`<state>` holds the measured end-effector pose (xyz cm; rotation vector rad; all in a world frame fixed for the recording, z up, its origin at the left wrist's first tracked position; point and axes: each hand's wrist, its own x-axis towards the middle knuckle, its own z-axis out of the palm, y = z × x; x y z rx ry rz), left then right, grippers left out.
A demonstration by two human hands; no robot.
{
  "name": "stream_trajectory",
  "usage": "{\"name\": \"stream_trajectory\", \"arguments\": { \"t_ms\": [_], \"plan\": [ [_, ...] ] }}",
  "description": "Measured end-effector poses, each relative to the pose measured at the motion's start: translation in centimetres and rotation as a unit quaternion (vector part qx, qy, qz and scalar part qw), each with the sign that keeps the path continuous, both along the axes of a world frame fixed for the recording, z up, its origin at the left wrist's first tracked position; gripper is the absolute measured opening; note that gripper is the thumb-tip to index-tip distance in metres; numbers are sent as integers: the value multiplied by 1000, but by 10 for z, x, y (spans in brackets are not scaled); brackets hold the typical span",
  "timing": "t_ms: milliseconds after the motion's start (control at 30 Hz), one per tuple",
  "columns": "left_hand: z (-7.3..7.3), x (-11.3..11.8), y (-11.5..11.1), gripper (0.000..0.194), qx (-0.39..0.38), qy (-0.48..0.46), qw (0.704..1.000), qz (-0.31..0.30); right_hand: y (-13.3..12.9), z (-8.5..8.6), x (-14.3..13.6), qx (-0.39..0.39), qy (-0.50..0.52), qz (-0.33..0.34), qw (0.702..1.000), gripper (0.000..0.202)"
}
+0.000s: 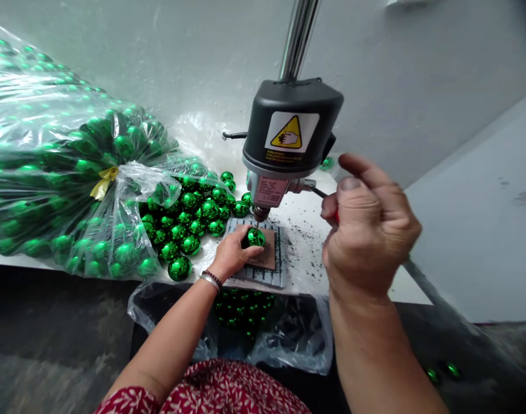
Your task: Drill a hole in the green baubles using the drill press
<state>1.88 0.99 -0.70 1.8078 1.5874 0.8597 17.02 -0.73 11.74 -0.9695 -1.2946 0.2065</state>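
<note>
My left hand (pixel 235 251) is closed round a shiny green ball (pixel 256 237), thumb in front and fingers behind. The ball rests on a brown square board (pixel 268 253) laid on the grey slotted base plate (pixel 281 279). Right above the ball is the chuck (pixel 261 213) of a black and grey drill press (pixel 295 123); whether the bit touches the ball I cannot tell. My right hand (pixel 366 221) is wrapped round the drill press's feed lever (pixel 318 191), with a bit of red showing at the grip.
Loose green balls (pixel 189 221) lie left of the press, spilling from a large clear bag (pixel 64 167) with a yellow tie (pixel 103 183). Dark shavings dot the white table (pixel 308 253). Below its front edge, a plastic-lined bin (pixel 297 339) holds more balls. Two balls (pixel 452 370) lie at lower right.
</note>
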Motion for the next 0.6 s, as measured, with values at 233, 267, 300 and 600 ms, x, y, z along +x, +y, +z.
{"name": "stream_trajectory", "arguments": {
  "t_ms": [233,267,300,600],
  "plan": [
    [-1,0,-1,58,3,-6,1000,-4,-5,-9,-10,21,84,-27,996,29],
    [-1,-1,-1,59,3,-6,1000,-5,-5,-13,-10,20,86,-28,996,29],
    [-2,-1,-1,59,4,-6,1000,-5,-6,-18,-10,17,89,-29,995,29],
    [-3,0,0,60,-1,-22,1000,14,-4,-18,-10,25,87,-39,995,29]
  ]
}}
